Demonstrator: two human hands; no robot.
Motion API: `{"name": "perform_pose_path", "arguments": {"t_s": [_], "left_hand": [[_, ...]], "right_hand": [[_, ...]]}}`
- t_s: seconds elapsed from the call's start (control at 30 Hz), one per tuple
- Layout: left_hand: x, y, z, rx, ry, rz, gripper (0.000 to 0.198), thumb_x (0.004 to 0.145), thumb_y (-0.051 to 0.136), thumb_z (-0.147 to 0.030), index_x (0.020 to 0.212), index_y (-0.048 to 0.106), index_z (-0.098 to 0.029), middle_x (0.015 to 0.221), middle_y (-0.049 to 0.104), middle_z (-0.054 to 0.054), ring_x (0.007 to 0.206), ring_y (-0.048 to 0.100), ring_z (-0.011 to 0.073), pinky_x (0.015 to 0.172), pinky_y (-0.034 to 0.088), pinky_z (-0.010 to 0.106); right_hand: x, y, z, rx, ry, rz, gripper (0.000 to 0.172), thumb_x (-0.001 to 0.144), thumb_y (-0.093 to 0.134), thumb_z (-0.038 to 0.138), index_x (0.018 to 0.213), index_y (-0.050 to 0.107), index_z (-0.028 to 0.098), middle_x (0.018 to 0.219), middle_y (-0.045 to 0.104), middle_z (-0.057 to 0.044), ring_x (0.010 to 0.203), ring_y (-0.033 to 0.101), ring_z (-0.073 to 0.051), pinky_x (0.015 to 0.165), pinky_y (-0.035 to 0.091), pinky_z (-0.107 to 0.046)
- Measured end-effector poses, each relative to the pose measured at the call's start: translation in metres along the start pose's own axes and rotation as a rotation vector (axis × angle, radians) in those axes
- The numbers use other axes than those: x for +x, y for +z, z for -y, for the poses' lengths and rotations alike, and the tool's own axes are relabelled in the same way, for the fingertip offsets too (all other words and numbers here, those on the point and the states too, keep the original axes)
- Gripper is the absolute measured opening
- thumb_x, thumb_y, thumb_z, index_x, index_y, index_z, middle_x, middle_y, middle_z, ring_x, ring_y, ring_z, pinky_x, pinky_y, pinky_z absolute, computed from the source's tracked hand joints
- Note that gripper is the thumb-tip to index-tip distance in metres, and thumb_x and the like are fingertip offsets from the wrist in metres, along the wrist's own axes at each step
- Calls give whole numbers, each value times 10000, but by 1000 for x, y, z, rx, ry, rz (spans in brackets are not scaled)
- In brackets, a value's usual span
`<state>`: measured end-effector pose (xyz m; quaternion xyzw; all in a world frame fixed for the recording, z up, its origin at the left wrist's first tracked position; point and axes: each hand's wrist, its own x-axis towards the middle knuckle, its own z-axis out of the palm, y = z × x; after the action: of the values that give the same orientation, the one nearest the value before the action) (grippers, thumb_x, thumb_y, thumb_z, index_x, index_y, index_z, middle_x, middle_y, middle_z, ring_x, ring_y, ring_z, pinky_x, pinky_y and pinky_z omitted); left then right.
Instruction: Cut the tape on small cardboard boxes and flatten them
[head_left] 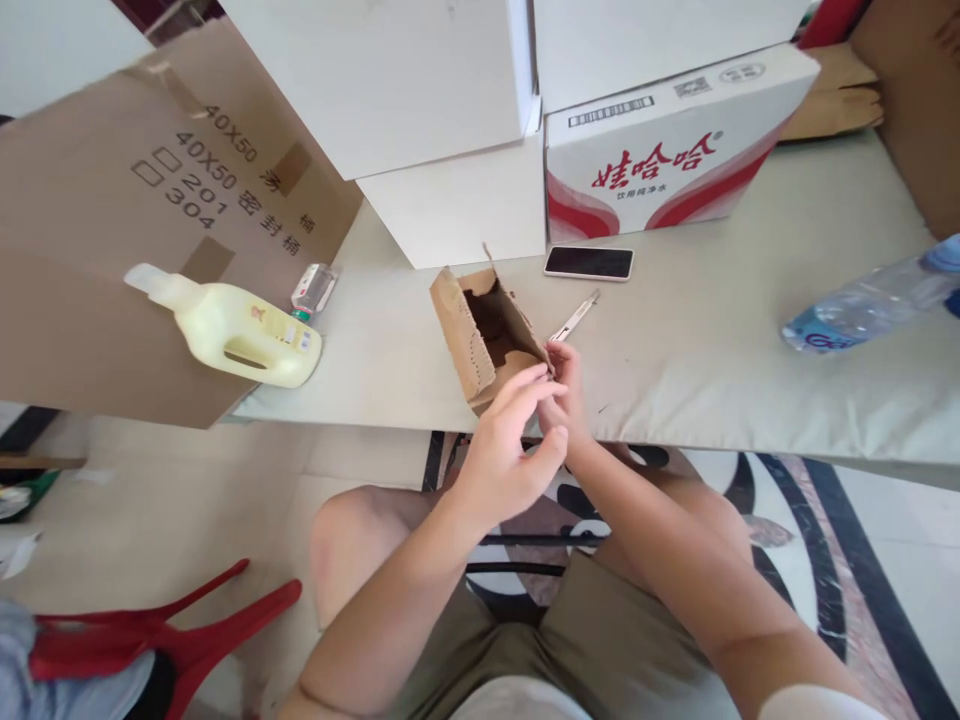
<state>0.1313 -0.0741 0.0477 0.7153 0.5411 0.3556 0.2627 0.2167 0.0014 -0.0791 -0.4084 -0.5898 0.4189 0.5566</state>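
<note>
A small brown cardboard box (457,335) stands on the cloth-covered table, its torn top open and dark inside. My left hand (514,450) is at the box's near right corner, fingers apart and bent, with nothing visible in its grasp. Beside it my right hand (566,395) is closed around the box's right edge, its fingers partly hidden behind the left hand. A white and grey utility knife (576,316) lies just beyond the right hand. Behind that rests a phone (589,263) with a dark screen.
White boxes (469,210) and a red-and-white carton (652,160) line the back. A yellow jug (244,330) and small clear bottle (313,290) are at left, by a large carton (90,240). A water bottle (862,305) lies at right; a red stool (187,630) is lower left.
</note>
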Motion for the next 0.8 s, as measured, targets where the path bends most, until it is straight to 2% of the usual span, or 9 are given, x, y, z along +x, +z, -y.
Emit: {"name": "perform_pose_path", "arguments": {"t_s": [0.1, 0.17, 0.27, 0.33, 0.4, 0.5, 0.57, 0.67, 0.8], "left_hand": [[4, 1, 1, -74, 54, -78, 253, 898, 573, -189, 1136, 657, -208, 1343, 634, 138, 1210, 649, 222, 934, 591, 339], [10, -8, 6, -56, 144, -204, 195, 911, 559, -168, 1066, 667, -216, 1197, 679, 101, 1080, 674, 183, 823, 594, 287], [36, -38, 34, 133, 268, -463, 151, 895, 578, -160, 989, 677, -225, 1060, 681, 59, 1062, 652, 197, 995, 541, 388], [64, -59, 65, 265, 180, -512, 153, 852, 628, -185, 984, 697, -219, 1175, 644, 78, 1183, 609, 244, 1114, 459, 457], [92, -73, 96, 321, -8, -471, 107, 803, 695, -241, 904, 704, -208, 1300, 576, 103, 1329, 514, 303, 1175, 386, 495], [115, -81, 129, 252, -191, -372, 241, 791, 692, -307, 629, 562, -183, 1233, 585, 132, 1260, 552, 319, 1133, 419, 497], [115, -82, 138, 186, -150, -423, 319, 767, 682, -308, 573, 455, -197, 1087, 603, 111, 1171, 590, 293, 1094, 449, 476], [102, -83, 142, 60, -47, -617, 336, 794, 610, -324, 570, 387, -212, 941, 570, 73, 1097, 608, 255, 1063, 464, 450], [89, -81, 144, -51, 25, -688, 270, 921, 457, -405, 724, 512, -228, 980, 627, 66, 1061, 634, 220, 1066, 473, 428]], "right_hand": [[15, 5, 8, 147, 54, -130, 418, 840, 498, 314, 1247, 413, 265, 1276, 564, -112, 1260, 568, -248, 1055, 507, -463], [23, 7, 16, 172, 55, -167, 384, 820, 453, 234, 1203, 435, 261, 1226, 590, -100, 1202, 597, -225, 1029, 520, -438], [30, 4, 23, 187, 27, -177, 383, 785, 429, 158, 1154, 461, 256, 1174, 623, -88, 1133, 627, -211, 1016, 525, -427], [30, 0, 25, 194, 8, -151, 384, 783, 438, 139, 1147, 476, 253, 1167, 635, -89, 1127, 637, -214, 1014, 526, -427], [27, -3, 25, 180, -15, -125, 385, 792, 446, 128, 1156, 492, 246, 1175, 637, -96, 1146, 639, -221, 1030, 519, -436], [22, -7, 25, 110, -82, -92, 387, 814, 456, 123, 1175, 521, 245, 1181, 640, -101, 1148, 638, -231, 1028, 518, -448], [21, -7, 25, 62, -160, -73, 386, 824, 447, 116, 1171, 550, 250, 1155, 655, -96, 1108, 641, -231, 990, 532, -445], [21, -7, 24, 16, -247, -71, 386, 821, 424, 97, 1120, 612, 254, 1163, 660, -94, 1103, 638, -235, 976, 534, -453], [22, -5, 20, -24, -253, -55, 317, 851, 408, 117, 951, 678, 249, 1203, 646, -90, 1138, 635, -244, 973, 536, -456]]}}
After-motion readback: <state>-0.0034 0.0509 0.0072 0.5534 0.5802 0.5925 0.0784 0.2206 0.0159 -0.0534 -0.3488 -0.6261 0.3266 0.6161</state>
